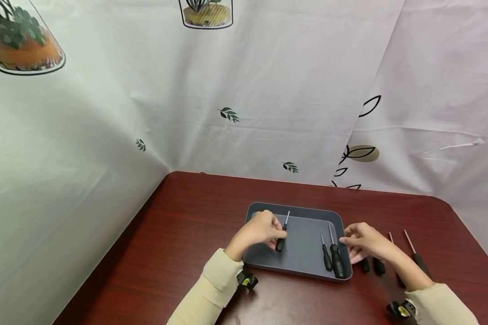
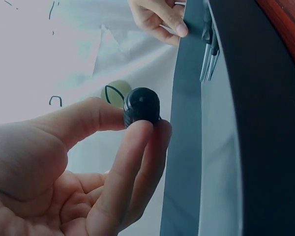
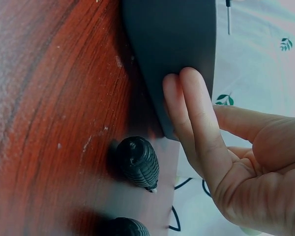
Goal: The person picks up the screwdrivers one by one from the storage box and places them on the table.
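My left hand (image 1: 262, 229) pinches a small screwdriver (image 1: 280, 244) by its black handle, over the left part of a grey tray (image 1: 302, 237). Its metal shaft points toward the back; in the left wrist view the rounded handle end (image 2: 141, 103) faces the camera. At the tray's right side, my right hand (image 1: 366, 243) grips the wall. Two of its fingers (image 3: 194, 98) press the outer face, and the thumb lies over the rim. Inside the tray, near its right end, lie a smaller screwdriver (image 1: 327, 258) and a larger screwdriver (image 1: 336, 262), side by side.
Several more black-handled screwdrivers lie on the red-brown table (image 1: 179, 253) right of the tray, partly hidden by the right arm; one handle (image 3: 138, 160) is close to the tray. A patterned white cloth (image 1: 268, 99) hangs behind and to the left.
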Available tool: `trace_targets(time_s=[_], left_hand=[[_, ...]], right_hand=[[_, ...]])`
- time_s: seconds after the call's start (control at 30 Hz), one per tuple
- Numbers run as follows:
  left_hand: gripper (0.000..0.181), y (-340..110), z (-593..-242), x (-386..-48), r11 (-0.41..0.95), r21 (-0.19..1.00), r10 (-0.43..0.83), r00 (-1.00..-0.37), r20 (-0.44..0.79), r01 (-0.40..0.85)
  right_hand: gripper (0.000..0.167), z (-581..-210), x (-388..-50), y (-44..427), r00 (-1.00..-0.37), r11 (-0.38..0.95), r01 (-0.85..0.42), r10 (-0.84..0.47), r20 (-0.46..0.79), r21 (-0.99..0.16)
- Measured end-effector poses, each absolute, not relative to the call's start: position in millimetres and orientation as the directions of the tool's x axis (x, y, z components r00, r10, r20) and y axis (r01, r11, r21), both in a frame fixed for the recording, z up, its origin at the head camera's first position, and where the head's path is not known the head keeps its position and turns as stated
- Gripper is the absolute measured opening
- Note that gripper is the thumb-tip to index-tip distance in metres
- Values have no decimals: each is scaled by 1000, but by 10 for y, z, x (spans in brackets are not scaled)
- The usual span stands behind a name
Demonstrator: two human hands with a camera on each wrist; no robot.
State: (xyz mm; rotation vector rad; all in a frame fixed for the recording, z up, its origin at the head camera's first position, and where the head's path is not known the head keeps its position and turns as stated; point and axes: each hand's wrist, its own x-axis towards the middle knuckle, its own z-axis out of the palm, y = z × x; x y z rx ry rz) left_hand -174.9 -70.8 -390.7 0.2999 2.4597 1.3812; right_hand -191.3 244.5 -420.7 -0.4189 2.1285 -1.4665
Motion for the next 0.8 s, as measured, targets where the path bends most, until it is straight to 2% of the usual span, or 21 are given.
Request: trace_targets(time_s=[0.3,0.8], left_hand=[[11,-865,-3863,-1768,481,877,321,-932,-167,9],[10,-1146,-3829,-1799,445,895,298,-938,-179,-30]], right_hand=[[52,-4179,-1895,2416,-833,384,43,-496,-245,-922],[51,-4174,-1880,2438,-823,382,37,-513,-245,-923]])
